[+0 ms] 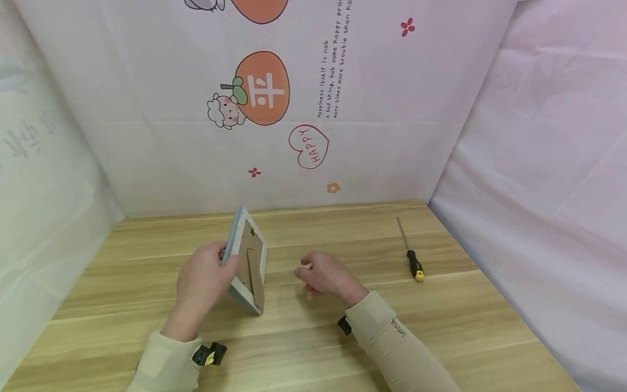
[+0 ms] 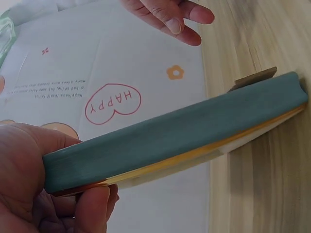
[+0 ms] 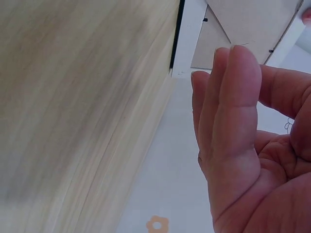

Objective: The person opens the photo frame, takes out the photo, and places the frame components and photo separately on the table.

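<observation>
A picture frame point(image 1: 240, 261) with a blue-green edge stands tilted on the wooden table, its brown back and easel leg turned to the right. My left hand point(image 1: 203, 277) grips it by one edge, thumb on the back side and fingers on the front. In the left wrist view the blue-green edge of the picture frame point(image 2: 170, 131) runs out from between thumb and fingers. My right hand point(image 1: 325, 275) hovers to the right of the frame, apart from it. Loosely bent, its fingers point(image 3: 238, 107) hold nothing in the right wrist view.
A screwdriver point(image 1: 413, 264) with a black and yellow handle lies on the wooden table point(image 1: 303, 343) at the right. A printed white cloth point(image 1: 367, 158) rises behind the table, with more white cloth at both sides.
</observation>
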Demonstrator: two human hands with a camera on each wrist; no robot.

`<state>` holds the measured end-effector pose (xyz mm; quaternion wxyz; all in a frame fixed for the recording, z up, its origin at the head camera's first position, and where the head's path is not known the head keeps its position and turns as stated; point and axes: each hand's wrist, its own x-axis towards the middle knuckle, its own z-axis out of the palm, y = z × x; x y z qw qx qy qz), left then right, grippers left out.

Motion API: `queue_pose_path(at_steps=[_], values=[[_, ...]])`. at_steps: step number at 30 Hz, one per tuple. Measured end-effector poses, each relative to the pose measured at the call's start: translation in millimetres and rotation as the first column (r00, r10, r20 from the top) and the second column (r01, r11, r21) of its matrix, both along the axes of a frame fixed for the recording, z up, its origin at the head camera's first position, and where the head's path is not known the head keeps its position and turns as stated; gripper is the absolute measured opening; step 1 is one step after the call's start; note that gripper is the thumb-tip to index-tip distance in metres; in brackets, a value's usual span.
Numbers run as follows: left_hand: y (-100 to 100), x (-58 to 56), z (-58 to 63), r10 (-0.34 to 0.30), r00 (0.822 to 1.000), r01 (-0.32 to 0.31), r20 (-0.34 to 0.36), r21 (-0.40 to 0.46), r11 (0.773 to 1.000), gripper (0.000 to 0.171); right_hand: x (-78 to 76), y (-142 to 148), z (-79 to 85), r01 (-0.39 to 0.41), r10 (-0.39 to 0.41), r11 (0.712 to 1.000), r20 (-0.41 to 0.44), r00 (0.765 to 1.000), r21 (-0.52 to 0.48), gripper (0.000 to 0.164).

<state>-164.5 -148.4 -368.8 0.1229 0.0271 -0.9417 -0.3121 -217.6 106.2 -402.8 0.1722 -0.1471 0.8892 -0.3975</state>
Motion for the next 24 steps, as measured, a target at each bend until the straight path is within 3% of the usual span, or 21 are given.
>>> queue_pose_path(at_steps=[9,24], values=[[-4,-1.9,-8.9,-0.015,0.999,0.009,0.045,0.121,0.993,0.048,-1.9,-3,-2.1,0.015,-0.015,1.000,0.009,1.000,0.015,0.055],[3,-3.3,-26.7,-0.057,0.993,0.028,0.099,0.274,0.961,0.047,-3.7,-5,-6.0,0.012,-0.012,0.997,-0.002,1.000,0.076,0.052]])
